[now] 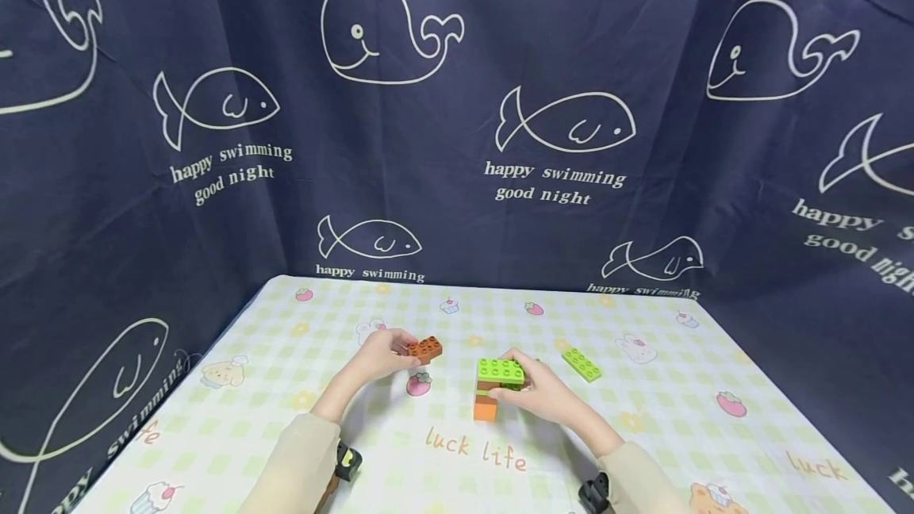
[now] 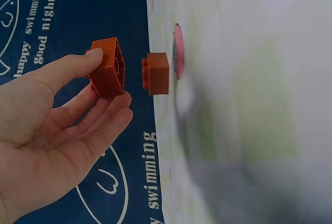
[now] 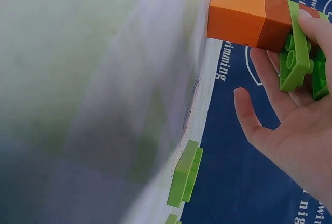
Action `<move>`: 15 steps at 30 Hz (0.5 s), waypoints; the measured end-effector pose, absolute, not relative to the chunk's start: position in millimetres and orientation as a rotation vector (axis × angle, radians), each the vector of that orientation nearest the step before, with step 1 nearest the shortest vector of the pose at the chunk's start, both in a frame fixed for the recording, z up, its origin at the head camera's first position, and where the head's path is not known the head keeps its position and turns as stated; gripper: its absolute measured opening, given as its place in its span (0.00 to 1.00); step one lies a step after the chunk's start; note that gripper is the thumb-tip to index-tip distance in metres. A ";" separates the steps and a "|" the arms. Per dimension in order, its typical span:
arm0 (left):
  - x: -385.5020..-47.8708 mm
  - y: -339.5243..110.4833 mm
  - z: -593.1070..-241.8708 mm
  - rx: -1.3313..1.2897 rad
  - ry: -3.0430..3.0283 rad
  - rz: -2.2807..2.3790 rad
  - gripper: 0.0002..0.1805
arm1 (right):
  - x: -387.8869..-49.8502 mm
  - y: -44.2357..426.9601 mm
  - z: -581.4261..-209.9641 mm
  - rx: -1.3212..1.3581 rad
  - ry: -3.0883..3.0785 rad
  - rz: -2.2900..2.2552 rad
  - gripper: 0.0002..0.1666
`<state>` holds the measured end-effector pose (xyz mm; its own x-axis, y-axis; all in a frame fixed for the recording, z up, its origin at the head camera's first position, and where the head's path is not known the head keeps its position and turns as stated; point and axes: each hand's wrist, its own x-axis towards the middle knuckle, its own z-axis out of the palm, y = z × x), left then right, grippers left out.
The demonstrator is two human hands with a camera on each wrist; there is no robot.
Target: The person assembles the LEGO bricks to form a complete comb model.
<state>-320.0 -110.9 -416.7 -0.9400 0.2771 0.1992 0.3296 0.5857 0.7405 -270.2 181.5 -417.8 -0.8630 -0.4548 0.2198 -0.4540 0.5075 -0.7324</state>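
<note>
The surface (image 1: 457, 490) is covered by a cloth patterned with pale green checks, strawberries, cupcakes, animals and the words "luck life". It is enclosed by dark blue curtains (image 1: 457, 157), on which whales, fish and "happy swimming good night" are drawn in white. Over the surface's middle, a brown brick (image 2: 106, 71) is pinched between thumb and fingers by the left hand (image 1: 384, 355); beside it, a second brown brick (image 2: 160, 73) is seen. A stack of orange, brown and green bricks (image 1: 485, 408) is gripped by the right hand (image 1: 548, 397). Farther right, a flat green brick (image 1: 581, 364) is laid.
</note>
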 end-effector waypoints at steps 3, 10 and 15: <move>-318.4 -108.8 -412.8 -0.563 -2.734 -1.308 0.18 | -270.7 181.7 -418.7 -0.826 2.734 -1.313 0.20; -315.3 -104.9 -406.0 -0.650 -2.701 -1.312 0.19 | -271.3 181.5 -418.8 -0.820 2.749 -1.299 0.21; -310.9 -101.5 -402.0 -0.687 -2.689 -1.313 0.20 | -270.4 181.6 -417.2 -0.846 2.731 -1.304 0.21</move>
